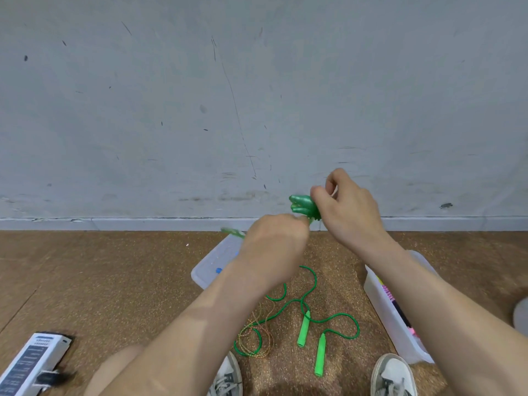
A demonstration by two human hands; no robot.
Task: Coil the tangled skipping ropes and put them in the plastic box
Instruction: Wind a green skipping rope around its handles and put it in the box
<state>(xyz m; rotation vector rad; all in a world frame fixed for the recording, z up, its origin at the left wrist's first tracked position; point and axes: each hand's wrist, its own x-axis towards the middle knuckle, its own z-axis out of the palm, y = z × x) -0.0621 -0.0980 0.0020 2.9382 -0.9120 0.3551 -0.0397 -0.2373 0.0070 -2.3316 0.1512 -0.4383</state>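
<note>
Loosely looped green rope (303,328), glossy green coil (302,205)

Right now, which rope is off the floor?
The green bundle held in the left hand and right hand; the green-handled rope and thin speckled cord lie on it.

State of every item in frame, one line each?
held rope: green, partly bundled, raised.
left hand: grips held rope tail.
right hand: grips held rope bundle.
floor rope: green, uncoiled, handles loose.
thin rope: on floor, tangled with floor rope.
right box: open, coloured items inside.
left box: on floor, partly hidden.
</note>
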